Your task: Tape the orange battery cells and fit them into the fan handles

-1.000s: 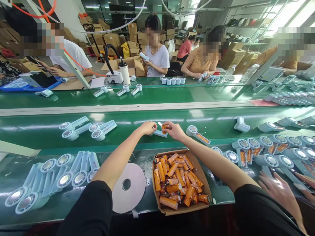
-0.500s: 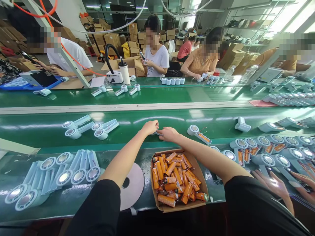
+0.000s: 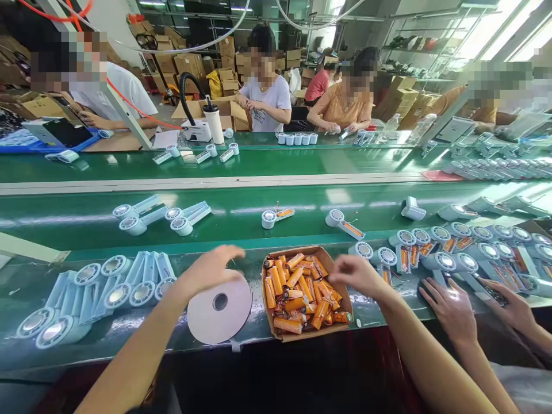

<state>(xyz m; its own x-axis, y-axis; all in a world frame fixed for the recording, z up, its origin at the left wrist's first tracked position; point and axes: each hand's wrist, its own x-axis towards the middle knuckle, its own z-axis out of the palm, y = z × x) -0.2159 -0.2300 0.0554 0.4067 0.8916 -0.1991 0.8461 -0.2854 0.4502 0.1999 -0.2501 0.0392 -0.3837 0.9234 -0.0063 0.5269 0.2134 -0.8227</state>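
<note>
My left hand (image 3: pixel 213 267) hovers over the upper edge of a pale flat roll (image 3: pixel 202 316) with a dark core, its fingers apart and holding nothing. At the right rim of a cardboard tray (image 3: pixel 313 335) is my right hand (image 3: pixel 361 277), slightly blurred, with loosely bent fingers and nothing visible in them. Orange-wrapped battery cells (image 3: pixel 297 293) with wires fill the tray. Beyond it, a light-blue round-headed housing (image 3: pixel 269 219) lies on the green belt (image 3: pixel 233 236), an orange cell in its open handle. A similar housing (image 3: pixel 335 218) lies to its right.
Empty-handled housings (image 3: pixel 142 293) crowd the left bench, and more with cells (image 3: pixel 442 261) stand at the right. A co-worker's hands (image 3: pixel 451 310) are close by on the right. Several people sit across the belt. A white tumbler (image 3: pixel 213 123) stands there.
Both my hands have left the housing on the belt and come back towards me, the left over the roll, the right to the tray. The housing now lies free on the belt.
</note>
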